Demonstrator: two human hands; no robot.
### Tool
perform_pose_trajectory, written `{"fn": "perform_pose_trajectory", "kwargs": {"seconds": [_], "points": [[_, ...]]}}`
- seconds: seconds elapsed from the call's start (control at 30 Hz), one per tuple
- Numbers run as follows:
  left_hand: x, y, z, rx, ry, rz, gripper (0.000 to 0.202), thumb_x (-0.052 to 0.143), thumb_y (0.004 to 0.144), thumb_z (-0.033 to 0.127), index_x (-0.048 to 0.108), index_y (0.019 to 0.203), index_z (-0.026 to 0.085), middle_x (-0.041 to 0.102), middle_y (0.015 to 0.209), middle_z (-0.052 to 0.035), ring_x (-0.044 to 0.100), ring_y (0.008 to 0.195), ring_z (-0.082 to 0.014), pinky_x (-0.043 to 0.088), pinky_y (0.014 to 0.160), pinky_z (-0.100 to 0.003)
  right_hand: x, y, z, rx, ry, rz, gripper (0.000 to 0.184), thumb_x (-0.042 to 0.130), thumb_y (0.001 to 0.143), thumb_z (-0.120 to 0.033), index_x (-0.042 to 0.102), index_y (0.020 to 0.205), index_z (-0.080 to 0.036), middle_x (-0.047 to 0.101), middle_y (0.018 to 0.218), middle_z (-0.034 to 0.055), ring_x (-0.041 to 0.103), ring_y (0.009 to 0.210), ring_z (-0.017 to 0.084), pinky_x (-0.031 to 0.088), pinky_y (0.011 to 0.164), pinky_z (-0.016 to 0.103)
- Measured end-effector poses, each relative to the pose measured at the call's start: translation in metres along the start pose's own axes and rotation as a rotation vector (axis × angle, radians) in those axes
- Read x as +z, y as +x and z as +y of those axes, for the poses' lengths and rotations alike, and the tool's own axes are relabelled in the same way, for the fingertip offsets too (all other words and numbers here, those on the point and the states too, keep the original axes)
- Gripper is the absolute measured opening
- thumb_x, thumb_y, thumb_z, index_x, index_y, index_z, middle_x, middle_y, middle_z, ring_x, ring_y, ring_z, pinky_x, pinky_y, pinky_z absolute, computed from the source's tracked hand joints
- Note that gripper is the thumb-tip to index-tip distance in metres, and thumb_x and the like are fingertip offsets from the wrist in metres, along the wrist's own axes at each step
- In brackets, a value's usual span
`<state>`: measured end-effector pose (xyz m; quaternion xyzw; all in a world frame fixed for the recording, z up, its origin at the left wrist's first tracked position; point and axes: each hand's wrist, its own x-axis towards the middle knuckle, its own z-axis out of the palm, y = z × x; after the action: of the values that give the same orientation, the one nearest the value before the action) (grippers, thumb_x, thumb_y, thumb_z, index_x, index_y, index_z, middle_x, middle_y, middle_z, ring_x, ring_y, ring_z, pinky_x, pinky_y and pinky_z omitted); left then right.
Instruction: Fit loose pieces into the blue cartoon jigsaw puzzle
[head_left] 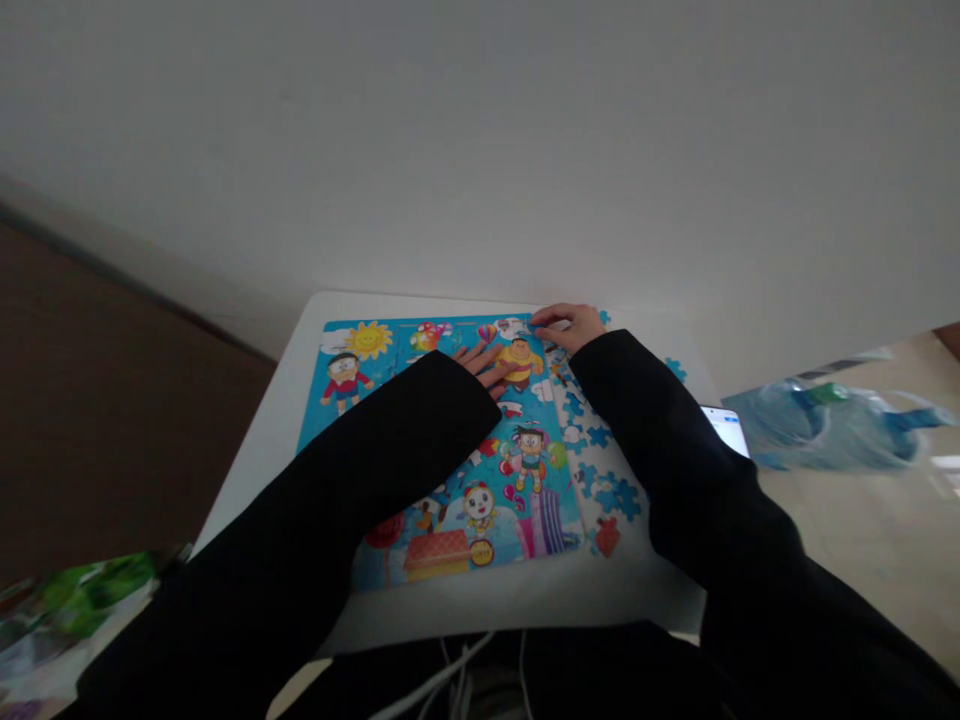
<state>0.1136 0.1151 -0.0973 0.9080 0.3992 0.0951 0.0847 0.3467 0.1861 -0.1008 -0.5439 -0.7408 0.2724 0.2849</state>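
A colourful cartoon jigsaw puzzle (442, 460) lies flat on a small white table. My left hand (484, 368) rests palm down on its upper part, fingers stretched out and spread. At the puzzle's top right corner, the thumb and fingers of my right hand (576, 326) are pinched together. A small blue bit shows at those fingertips and looks like a puzzle piece, though it is mostly covered. Loose puzzle pieces (616, 494) are strewn along the puzzle's right side, partly under my right sleeve. My left sleeve hides much of the puzzle's left and middle.
The white table (517, 605) stands against a pale wall (480, 150). A lit phone (726, 430) lies by its right edge. Wrapped clear plastic bottles (832, 425) are on the floor to the right. White cables (442, 680) hang near my lap. A green bag (97, 595) sits low at left.
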Motion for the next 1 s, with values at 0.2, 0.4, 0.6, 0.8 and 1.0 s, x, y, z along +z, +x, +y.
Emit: {"fn": "perform_pose_trajectory", "kwargs": {"seconds": [0.2, 0.4, 0.6, 0.8, 1.0], "points": [[0.0, 0.001, 0.004, -0.03, 0.002, 0.012, 0.039, 0.041, 0.094, 0.03, 0.051, 0.13, 0.019, 0.037, 0.142, -0.0102, 0.031, 0.133, -0.0306, 0.027, 0.108, -0.045, -0.002, 0.004, -0.013, -0.056, -0.055, 0.003, 0.022, 0.064, 0.071, -0.014, 0.072, 0.09, -0.021, 0.072, 0.1, 0.0025, 0.065, 0.096, 0.018, 0.051, 0.087, 0.033], [0.004, 0.003, 0.0, -0.013, 0.014, -0.022, 0.041, 0.04, 0.094, 0.031, 0.048, 0.132, 0.019, 0.035, 0.143, -0.0115, 0.03, 0.133, -0.0314, 0.028, 0.107, -0.046, 0.0, 0.018, -0.031, -0.021, -0.19, -0.06, 0.026, 0.061, 0.071, -0.007, 0.073, 0.091, -0.017, 0.074, 0.086, 0.0032, 0.068, 0.083, 0.017, 0.051, 0.086, 0.032], [0.006, 0.003, -0.002, -0.018, 0.039, -0.02, 0.041, 0.036, 0.095, 0.034, 0.048, 0.133, 0.023, 0.033, 0.144, -0.0093, 0.028, 0.135, -0.0278, 0.028, 0.108, -0.045, 0.0, 0.019, -0.027, 0.058, -0.152, -0.065, 0.021, 0.061, 0.073, -0.011, 0.073, 0.09, -0.014, 0.074, 0.086, 0.0049, 0.068, 0.079, 0.016, 0.053, 0.081, 0.029], [0.004, 0.003, -0.002, 0.006, 0.054, -0.021, 0.041, 0.037, 0.094, 0.032, 0.048, 0.132, 0.02, 0.035, 0.143, -0.0089, 0.029, 0.134, -0.0276, 0.029, 0.108, -0.045, -0.009, 0.018, -0.025, 0.043, -0.235, -0.07, 0.027, 0.067, 0.073, -0.028, 0.073, 0.096, -0.015, 0.073, 0.091, 0.0071, 0.067, 0.08, 0.018, 0.051, 0.08, 0.031], [0.003, 0.002, 0.001, -0.006, 0.043, 0.022, 0.039, 0.04, 0.093, 0.029, 0.051, 0.13, 0.02, 0.038, 0.141, -0.0105, 0.033, 0.132, -0.0304, 0.031, 0.106, -0.047, -0.007, 0.021, -0.022, 0.002, -0.305, -0.171, 0.029, 0.073, 0.067, -0.028, 0.073, 0.094, -0.017, 0.071, 0.096, 0.0077, 0.066, 0.08, 0.018, 0.051, 0.08, 0.032]]}}
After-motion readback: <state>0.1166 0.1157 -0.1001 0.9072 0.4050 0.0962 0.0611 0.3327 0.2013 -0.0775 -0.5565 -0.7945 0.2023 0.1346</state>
